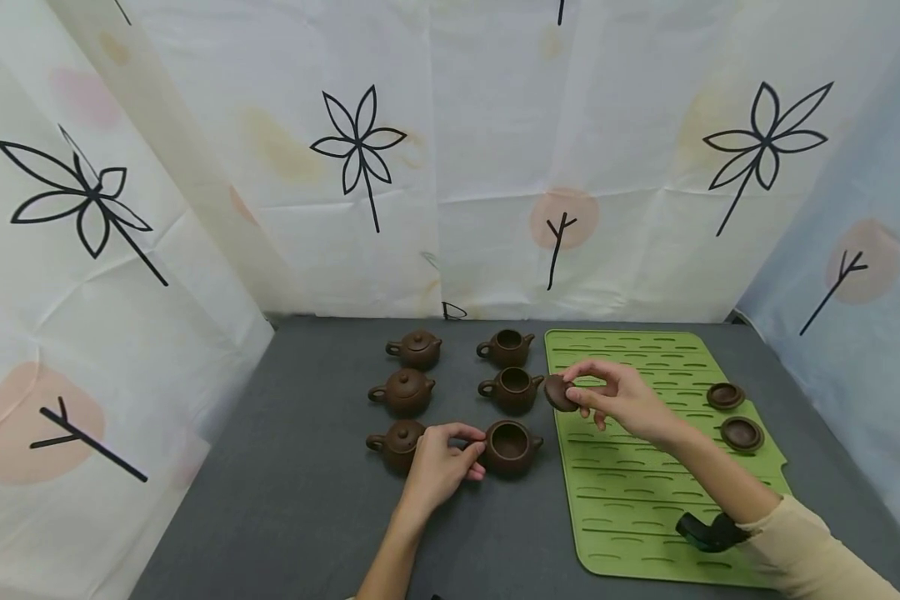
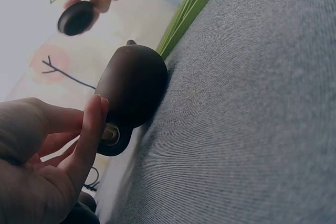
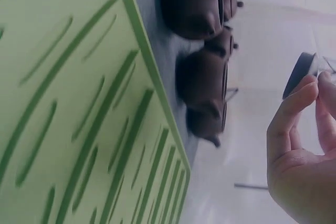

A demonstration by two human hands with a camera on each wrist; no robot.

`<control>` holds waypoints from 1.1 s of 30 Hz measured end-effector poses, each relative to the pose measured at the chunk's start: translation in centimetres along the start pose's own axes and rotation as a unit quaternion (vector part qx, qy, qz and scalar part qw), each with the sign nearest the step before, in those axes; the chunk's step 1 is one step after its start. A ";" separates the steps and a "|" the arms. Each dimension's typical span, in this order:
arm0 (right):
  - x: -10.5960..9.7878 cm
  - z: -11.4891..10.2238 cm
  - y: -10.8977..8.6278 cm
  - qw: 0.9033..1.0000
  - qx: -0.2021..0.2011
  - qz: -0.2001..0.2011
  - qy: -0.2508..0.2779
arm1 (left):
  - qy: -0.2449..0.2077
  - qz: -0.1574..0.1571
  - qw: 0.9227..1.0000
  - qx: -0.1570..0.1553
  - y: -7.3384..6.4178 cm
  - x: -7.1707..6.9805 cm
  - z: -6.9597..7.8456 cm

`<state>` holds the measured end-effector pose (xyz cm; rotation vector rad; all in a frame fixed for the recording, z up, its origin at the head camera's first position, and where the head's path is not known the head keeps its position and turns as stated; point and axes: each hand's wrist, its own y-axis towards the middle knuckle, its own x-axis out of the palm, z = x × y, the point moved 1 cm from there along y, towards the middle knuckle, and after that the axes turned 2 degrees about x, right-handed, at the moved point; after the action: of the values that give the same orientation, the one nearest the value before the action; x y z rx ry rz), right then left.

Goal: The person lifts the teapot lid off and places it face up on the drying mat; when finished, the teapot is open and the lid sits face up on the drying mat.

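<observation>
My left hand (image 1: 441, 467) pinches the handle of a brown, lidless teapot (image 1: 510, 467) in the front row, which stands upright on the table. Above the mat's left edge, my right hand (image 1: 626, 402) holds a round brown teapot lid (image 1: 561, 393) between thumb and fingers, tilted and apart from any pot. In the left wrist view the handle (image 2: 116, 145) meets my fingertips, and the lid (image 2: 76, 18) hangs in the air beyond the pot. Two more lidless teapots, a middle one (image 1: 513, 400) and a far one (image 1: 508, 350), stand behind it.
Three lidded teapots form a column on the left: far (image 1: 420, 354), middle (image 1: 407, 400) and front (image 1: 397, 454). On the right lies a green ridged mat (image 1: 630, 500) bearing two lids (image 1: 725, 396). Printed cloth (image 1: 487, 150) hangs around the grey table (image 1: 285, 500).
</observation>
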<state>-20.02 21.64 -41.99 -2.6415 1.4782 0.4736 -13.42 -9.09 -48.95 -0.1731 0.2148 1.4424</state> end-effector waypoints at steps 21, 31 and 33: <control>-6.7 2.0 -3.6 0.999 0.028 -0.017 -0.003 | 0.001 -0.002 1.000 -0.001 0.0 0.0 -0.1; -7.8 3.3 -4.7 0.997 0.066 0.036 -0.019 | 0.002 -0.004 1.000 -0.003 0.0 -0.1 -0.2; -8.4 3.6 -5.0 0.997 0.061 0.035 -0.011 | 0.001 -0.005 1.000 -0.005 0.0 0.0 -0.3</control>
<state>-20.69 31.98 -43.28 -2.4897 1.5459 0.4028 -13.49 -9.17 -49.20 -0.1834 0.2085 1.4337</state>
